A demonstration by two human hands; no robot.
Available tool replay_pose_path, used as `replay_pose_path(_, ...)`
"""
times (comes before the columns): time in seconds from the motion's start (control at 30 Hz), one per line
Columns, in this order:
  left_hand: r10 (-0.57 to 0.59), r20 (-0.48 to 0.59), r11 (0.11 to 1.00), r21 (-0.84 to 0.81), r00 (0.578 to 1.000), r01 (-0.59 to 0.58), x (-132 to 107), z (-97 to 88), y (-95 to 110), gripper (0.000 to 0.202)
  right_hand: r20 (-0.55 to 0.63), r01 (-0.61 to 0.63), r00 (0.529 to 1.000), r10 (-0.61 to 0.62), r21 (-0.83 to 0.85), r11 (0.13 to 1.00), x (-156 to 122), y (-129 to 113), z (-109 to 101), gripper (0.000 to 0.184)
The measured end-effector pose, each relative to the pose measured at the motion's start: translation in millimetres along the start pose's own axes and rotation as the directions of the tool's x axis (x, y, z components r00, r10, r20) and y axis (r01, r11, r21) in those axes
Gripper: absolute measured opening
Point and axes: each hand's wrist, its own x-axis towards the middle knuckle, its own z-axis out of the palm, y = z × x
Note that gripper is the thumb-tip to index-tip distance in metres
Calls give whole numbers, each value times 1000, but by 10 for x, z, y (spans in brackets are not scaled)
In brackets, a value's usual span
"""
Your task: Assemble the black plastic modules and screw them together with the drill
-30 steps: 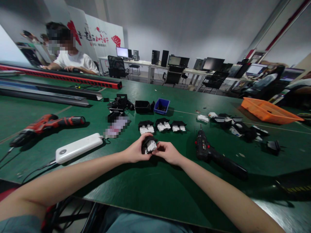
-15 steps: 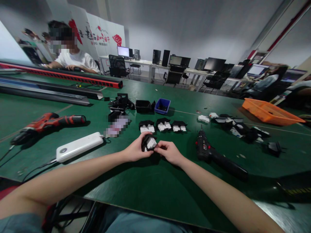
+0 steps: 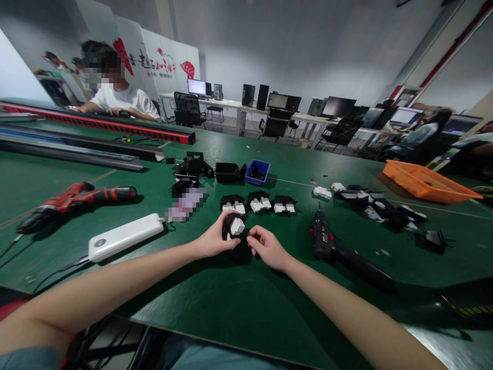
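Note:
My left hand is closed around a black plastic part with a white block in it, held just above the table. My right hand is a little to the right, apart from that part. Its thumb and forefinger are pinched together, and whatever they hold, if anything, is too small to make out. Beyond my hands stand similar black-and-white parts in a row, the middle one and the right one in full sight. My left hand partly hides the left one.
A black cordless screwdriver lies at right, a red drill and white power strip at left. Behind are a blue bin, black bin, loose parts and an orange basket. A person sits across the table.
My right hand has drawn away to the right from the black-and-white part, leaving a gap. My left hand still holds it and has tilted it slightly.

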Motion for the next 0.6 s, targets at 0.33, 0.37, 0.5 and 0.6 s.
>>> replay_pose_path(0.33, 25, 61, 999, 41, 998, -28, -22, 10, -33, 73, 15, 47, 999, -45, -196, 979, -20, -39, 10, 26)
replay_pose_path(0.37, 27, 61, 999, 45, 998, -29, -23, 9, -38, 73, 14, 50, 999, -48, -198, 979, -20, -38, 10, 25)
replay_pose_path(0.5, 22, 46, 998, 54, 999, -25, -19, 11, -51, 75, -7, 47, 999, -49, -196, 979, -13, -28, 16, 24)
replay_pose_path(0.6, 3, 31, 999, 53, 1000, -4, -8, 11, -42, 73, -36, 26, 999, -33, -166, 986, -5, -26, 23, 26)
